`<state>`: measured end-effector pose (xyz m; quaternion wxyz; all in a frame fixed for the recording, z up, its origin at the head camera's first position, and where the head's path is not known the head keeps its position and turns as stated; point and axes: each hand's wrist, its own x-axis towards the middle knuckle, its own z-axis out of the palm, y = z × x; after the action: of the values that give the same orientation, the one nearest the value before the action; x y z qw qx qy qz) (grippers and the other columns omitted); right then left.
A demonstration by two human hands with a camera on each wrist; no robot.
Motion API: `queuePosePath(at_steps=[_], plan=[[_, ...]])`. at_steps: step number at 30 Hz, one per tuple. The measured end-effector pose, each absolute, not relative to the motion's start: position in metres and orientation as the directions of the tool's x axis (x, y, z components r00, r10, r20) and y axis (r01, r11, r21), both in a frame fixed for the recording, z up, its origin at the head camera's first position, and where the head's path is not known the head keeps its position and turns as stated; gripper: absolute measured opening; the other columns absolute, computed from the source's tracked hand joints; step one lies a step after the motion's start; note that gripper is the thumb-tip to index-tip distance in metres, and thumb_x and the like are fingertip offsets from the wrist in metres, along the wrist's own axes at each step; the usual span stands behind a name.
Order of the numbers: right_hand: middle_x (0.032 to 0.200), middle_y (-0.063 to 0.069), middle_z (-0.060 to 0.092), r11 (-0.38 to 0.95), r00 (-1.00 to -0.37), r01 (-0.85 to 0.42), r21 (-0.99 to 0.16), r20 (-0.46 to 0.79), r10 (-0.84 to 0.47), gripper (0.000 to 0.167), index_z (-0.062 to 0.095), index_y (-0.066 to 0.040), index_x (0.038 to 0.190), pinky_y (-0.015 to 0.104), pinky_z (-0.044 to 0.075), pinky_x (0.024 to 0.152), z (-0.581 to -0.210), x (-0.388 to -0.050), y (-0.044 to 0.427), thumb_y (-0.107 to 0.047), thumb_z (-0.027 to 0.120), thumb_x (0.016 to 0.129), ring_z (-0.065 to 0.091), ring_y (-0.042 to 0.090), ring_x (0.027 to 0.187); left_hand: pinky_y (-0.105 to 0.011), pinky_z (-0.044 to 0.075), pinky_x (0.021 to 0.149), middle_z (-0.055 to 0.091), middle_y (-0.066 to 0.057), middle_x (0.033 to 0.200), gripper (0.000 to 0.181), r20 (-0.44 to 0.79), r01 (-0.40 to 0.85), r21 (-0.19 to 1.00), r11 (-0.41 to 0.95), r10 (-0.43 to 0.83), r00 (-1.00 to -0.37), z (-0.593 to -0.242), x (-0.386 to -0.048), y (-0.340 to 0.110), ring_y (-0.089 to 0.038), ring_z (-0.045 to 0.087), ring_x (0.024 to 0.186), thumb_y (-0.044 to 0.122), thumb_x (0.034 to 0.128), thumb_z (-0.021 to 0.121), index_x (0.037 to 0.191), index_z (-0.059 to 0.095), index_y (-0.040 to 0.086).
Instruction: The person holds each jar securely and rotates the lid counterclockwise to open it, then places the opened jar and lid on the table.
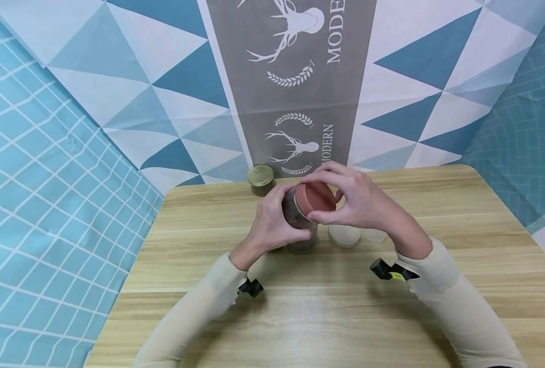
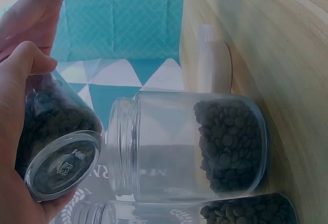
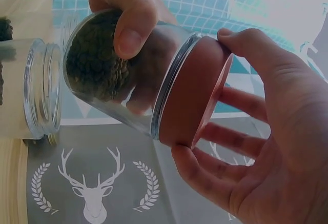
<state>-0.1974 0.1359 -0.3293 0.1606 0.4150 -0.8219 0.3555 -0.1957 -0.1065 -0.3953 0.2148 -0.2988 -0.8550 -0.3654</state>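
Jar [image 3: 97,60], lid [image 3: 192,88] in fingers [image 3: 251,49] — "MODERN" backdrop [image 1: 295,102]

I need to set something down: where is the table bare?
The table is bare between left sleeve and right sleeve, and between right sleeve and right edge. Crowded: the back middle, with a held jar over standing jars, near pale discs and gold-lidded tin.

From my head, I look forward and down across the table [image 1: 309,317]. My wrist views, turned sideways, share my raised jar [image 3: 141,78] close up.
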Motion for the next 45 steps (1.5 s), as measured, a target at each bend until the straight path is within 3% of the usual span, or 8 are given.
queuePosePath(at_steps=[16, 23, 27, 32, 35, 39, 42, 45], plan=[[0.144, 0.012, 0.073, 0.234, -0.403, -0.910, -0.342, 0.599, -0.692, 0.063, 0.077, -0.014, 0.141, 0.040, 0.068, 0.093, -0.333, -0.208, 0.140, -0.012, 0.094, 0.080, 0.068, 0.029, 0.133, -0.038, 0.063, 0.098, 0.077, -0.012, 0.129, 0.090, 0.407, 0.604, 0.637, 0.479, 0.456, -0.792, -0.388, -0.204, -0.120, -0.025, 0.074, 0.114, 0.030, 0.0675, 0.101, 0.146, 0.065, 0.005], [0.148, 0.012, 0.071, 0.217, -0.380, -0.919, -0.329, 0.595, -0.708, 0.065, 0.076, -0.014, 0.141, 0.042, 0.067, 0.097, -0.332, -0.208, 0.139, -0.009, 0.093, 0.078, 0.068, 0.031, 0.136, -0.039, 0.063, 0.100, 0.077, -0.011, 0.132, 0.091, 0.368, 0.584, 0.658, 0.476, 0.473, -0.801, -0.389, -0.206, -0.122, -0.025, 0.074, 0.115, 0.031, 0.0683, 0.100, 0.148, 0.065, 0.006], [0.154, 0.011, 0.067, 0.235, -0.404, -0.908, -0.347, 0.574, -0.713, 0.074, 0.071, -0.014, 0.148, 0.045, 0.064, 0.104, -0.331, -0.207, 0.141, -0.013, 0.095, 0.078, 0.063, 0.031, 0.141, -0.039, 0.063, 0.101, 0.077, -0.010, 0.131, 0.091, 0.365, 0.573, 0.667, 0.477, 0.462, -0.809, -0.390, -0.206, -0.122, -0.024, 0.074, 0.116, 0.031, 0.0681, 0.101, 0.148, 0.065, 0.006], [0.161, 0.016, 0.062, 0.266, -0.452, -0.886, -0.380, 0.575, -0.682, 0.089, 0.065, -0.013, 0.155, 0.063, 0.058, 0.113, -0.329, -0.207, 0.147, -0.018, 0.100, 0.073, 0.059, 0.038, 0.149, -0.042, 0.062, 0.105, 0.078, -0.012, 0.132, 0.090, 0.383, 0.573, 0.684, 0.451, 0.447, -0.808, -0.390, -0.204, -0.123, -0.025, 0.074, 0.118, 0.028, 0.0683, 0.100, 0.148, 0.065, 0.005], [0.160, 0.018, 0.062, 0.287, -0.477, -0.875, -0.390, 0.598, -0.644, 0.091, 0.064, -0.011, 0.156, 0.068, 0.056, 0.115, -0.328, -0.208, 0.150, -0.019, 0.101, 0.073, 0.059, 0.041, 0.149, -0.042, 0.062, 0.105, 0.078, -0.013, 0.132, 0.089, 0.407, 0.580, 0.682, 0.445, 0.428, -0.807, -0.390, -0.203, -0.124, -0.026, 0.074, 0.118, 0.026, 0.0678, 0.101, 0.147, 0.065, 0.004], [0.159, 0.017, 0.062, 0.333, -0.522, -0.853, -0.403, 0.613, -0.594, 0.091, 0.063, -0.011, 0.158, 0.049, 0.063, 0.097, -0.327, -0.209, 0.152, -0.022, 0.099, 0.075, 0.063, 0.036, 0.142, -0.045, 0.063, 0.104, 0.078, -0.014, 0.132, 0.090, 0.440, 0.589, 0.667, 0.457, 0.397, -0.805, -0.391, -0.203, -0.124, -0.027, 0.075, 0.118, 0.027, 0.0667, 0.101, 0.145, 0.065, 0.002], [0.155, 0.016, 0.063, 0.370, -0.564, -0.826, -0.426, 0.604, -0.563, 0.091, 0.061, -0.012, 0.160, 0.036, 0.062, 0.080, -0.327, -0.208, 0.150, -0.025, 0.098, 0.077, 0.066, 0.030, 0.133, -0.048, 0.063, 0.105, 0.077, -0.015, 0.133, 0.091, 0.466, 0.598, 0.648, 0.472, 0.375, -0.801, -0.392, -0.203, -0.123, -0.029, 0.074, 0.121, 0.027, 0.0665, 0.102, 0.146, 0.064, 0.002], [0.151, 0.017, 0.063, 0.395, -0.610, -0.792, -0.465, 0.584, -0.536, 0.091, 0.060, -0.013, 0.161, 0.034, 0.063, 0.078, -0.327, -0.207, 0.148, -0.025, 0.098, 0.079, 0.066, 0.029, 0.128, -0.050, 0.063, 0.105, 0.077, -0.015, 0.134, 0.091, 0.494, 0.604, 0.623, 0.497, 0.348, -0.797, -0.393, -0.201, -0.120, -0.030, 0.075, 0.121, 0.027, 0.0663, 0.101, 0.146, 0.064, 0.002]])
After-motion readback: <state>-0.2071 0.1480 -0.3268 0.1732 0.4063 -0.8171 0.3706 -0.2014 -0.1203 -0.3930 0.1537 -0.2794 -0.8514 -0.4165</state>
